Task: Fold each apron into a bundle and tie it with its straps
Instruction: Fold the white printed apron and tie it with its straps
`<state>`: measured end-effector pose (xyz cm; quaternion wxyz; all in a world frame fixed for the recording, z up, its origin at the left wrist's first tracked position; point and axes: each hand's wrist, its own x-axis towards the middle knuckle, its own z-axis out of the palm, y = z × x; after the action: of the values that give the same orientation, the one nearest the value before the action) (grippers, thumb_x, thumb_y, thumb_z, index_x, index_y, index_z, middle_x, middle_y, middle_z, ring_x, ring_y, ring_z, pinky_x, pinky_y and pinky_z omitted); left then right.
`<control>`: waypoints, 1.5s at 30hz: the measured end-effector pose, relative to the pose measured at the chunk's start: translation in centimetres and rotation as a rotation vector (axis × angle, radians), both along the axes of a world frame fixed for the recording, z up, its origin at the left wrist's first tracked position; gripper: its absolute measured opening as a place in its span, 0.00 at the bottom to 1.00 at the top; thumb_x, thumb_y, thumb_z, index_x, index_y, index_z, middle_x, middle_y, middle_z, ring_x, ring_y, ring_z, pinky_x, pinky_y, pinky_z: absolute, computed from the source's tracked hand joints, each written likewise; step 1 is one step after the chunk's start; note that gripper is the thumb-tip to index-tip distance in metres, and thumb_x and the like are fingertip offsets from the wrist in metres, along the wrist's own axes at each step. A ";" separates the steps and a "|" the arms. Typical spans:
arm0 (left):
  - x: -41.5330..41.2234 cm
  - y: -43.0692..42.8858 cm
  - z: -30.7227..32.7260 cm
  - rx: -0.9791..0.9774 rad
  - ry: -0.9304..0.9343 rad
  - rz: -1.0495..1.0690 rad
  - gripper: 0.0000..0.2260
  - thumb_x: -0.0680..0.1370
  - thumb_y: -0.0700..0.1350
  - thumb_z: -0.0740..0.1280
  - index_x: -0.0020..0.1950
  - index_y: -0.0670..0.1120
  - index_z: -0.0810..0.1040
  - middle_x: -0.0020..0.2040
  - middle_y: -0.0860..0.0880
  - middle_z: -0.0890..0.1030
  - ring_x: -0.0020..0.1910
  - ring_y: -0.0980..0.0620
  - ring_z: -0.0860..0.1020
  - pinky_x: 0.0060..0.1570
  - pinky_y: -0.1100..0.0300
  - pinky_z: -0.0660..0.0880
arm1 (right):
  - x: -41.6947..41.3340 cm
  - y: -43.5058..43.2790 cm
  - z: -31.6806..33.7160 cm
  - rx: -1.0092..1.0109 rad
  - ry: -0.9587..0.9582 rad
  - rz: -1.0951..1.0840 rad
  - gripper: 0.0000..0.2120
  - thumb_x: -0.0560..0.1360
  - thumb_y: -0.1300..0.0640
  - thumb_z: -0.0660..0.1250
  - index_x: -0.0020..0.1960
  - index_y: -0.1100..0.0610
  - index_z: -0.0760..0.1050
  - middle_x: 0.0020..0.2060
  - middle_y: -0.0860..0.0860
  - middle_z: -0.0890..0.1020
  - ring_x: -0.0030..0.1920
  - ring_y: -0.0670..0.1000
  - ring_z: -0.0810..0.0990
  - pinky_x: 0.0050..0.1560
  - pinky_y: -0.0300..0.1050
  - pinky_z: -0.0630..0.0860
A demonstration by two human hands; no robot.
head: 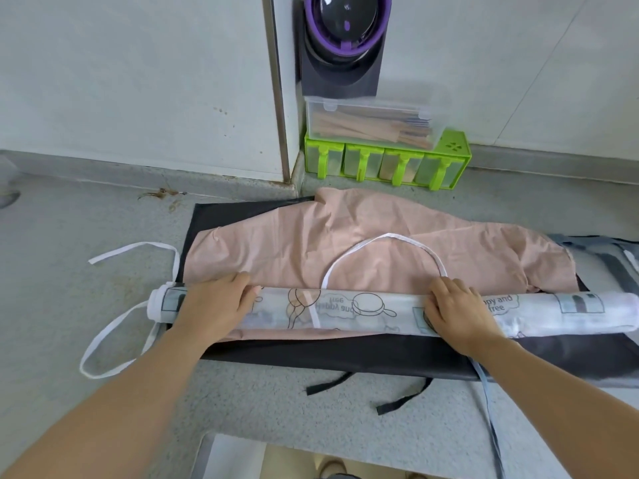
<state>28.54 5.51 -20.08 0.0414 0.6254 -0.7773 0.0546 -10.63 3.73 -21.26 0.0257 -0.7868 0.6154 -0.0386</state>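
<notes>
Two dark straps [349, 388] are seen on the grey speckled desk [242, 409], nearest the viewer, just in front of the rolled apron [363, 311], w/ a pale blue strap [489, 409] trailing off the front edge, to the right of them. A black apron [345, 354] is laid flat under the roll, its near edge showing in front of it. The rolled apron, white w/ printed cartoon figures & lettering, is stretched crosswise as a long tube. It is pressed from above by both hands: left hand [216, 305] near the roll's left end, right hand [460, 314] right of its centre. Each grip is flat, fingers spread over the roll's top and curled at its far side, nothing pinched. White straps [114, 344] are looped on the desk off the roll's left end. Behind the roll, touching it, a pink apron [345, 243] is spread loose, w/ a white neck loop [387, 243] arched on it. Further back from the roll, against the wall, a green condiment rack [387, 162] is set, topped by a clear box of chopsticks [370, 122]. Above that a purple-rimmed dark object [345, 36] is mounted; what it is can't be told
</notes>
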 end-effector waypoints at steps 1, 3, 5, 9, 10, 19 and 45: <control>0.6 -0.4 -0.1 -0.003 -0.006 0.013 0.13 0.78 0.53 0.62 0.38 0.47 0.73 0.29 0.53 0.73 0.24 0.52 0.69 0.23 0.63 0.53 | 0.0 0.0 -0.2 -0.014 -0.004 -0.003 0.17 0.74 0.47 0.46 0.41 0.57 0.68 0.38 0.53 0.74 0.38 0.57 0.72 0.40 0.49 0.67; 1.9 -1.0 -0.5 -0.005 -0.006 0.057 0.18 0.79 0.57 0.58 0.37 0.48 0.75 0.28 0.53 0.75 0.26 0.52 0.73 0.24 0.62 0.58 | 0.1 -0.2 -0.4 -0.033 -0.013 -0.007 0.19 0.75 0.47 0.46 0.42 0.58 0.68 0.39 0.53 0.72 0.38 0.57 0.72 0.40 0.50 0.69; 2.8 -1.3 -0.8 -0.032 0.002 0.086 0.22 0.80 0.58 0.54 0.34 0.47 0.76 0.26 0.52 0.76 0.24 0.49 0.75 0.26 0.62 0.60 | 0.0 -0.3 -0.6 -0.056 -0.030 -0.012 0.19 0.75 0.47 0.46 0.42 0.58 0.69 0.40 0.53 0.72 0.38 0.57 0.73 0.41 0.51 0.70; 1.1 -1.4 -0.7 -0.128 -0.046 0.132 0.12 0.77 0.48 0.66 0.38 0.43 0.76 0.34 0.46 0.79 0.32 0.43 0.77 0.39 0.51 0.69 | 0.1 -0.5 -0.9 -0.072 -0.018 -0.016 0.18 0.76 0.48 0.48 0.43 0.58 0.71 0.40 0.54 0.74 0.38 0.57 0.74 0.40 0.51 0.72; 0.0 -1.4 -0.3 -0.163 -0.013 0.165 0.07 0.75 0.45 0.70 0.41 0.43 0.77 0.38 0.46 0.79 0.36 0.43 0.76 0.42 0.49 0.69 | 0.2 -0.4 -0.9 -0.078 -0.012 -0.019 0.18 0.76 0.48 0.48 0.43 0.58 0.71 0.39 0.54 0.74 0.37 0.58 0.74 0.39 0.51 0.72; -18.7 -0.8 -0.7 0.065 0.293 -0.307 0.15 0.77 0.50 0.53 0.55 0.47 0.77 0.52 0.50 0.78 0.43 0.49 0.78 0.38 0.58 0.75 | 0.6 -0.5 -0.9 -0.121 -0.018 -0.044 0.14 0.75 0.51 0.51 0.41 0.58 0.70 0.37 0.54 0.75 0.34 0.57 0.75 0.36 0.49 0.71; -21.6 -3.4 0.7 0.341 0.001 -0.078 0.15 0.83 0.54 0.47 0.44 0.52 0.68 0.47 0.54 0.80 0.47 0.52 0.77 0.58 0.52 0.60 | 1.4 -2.3 -0.8 -0.165 -0.062 0.316 0.12 0.74 0.52 0.55 0.39 0.57 0.71 0.34 0.52 0.76 0.38 0.55 0.73 0.46 0.49 0.66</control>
<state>6.93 2.08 -19.36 -0.0629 0.5928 -0.7989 -0.0801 -9.23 1.41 -22.05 -0.0143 -0.8717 0.4776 -0.1087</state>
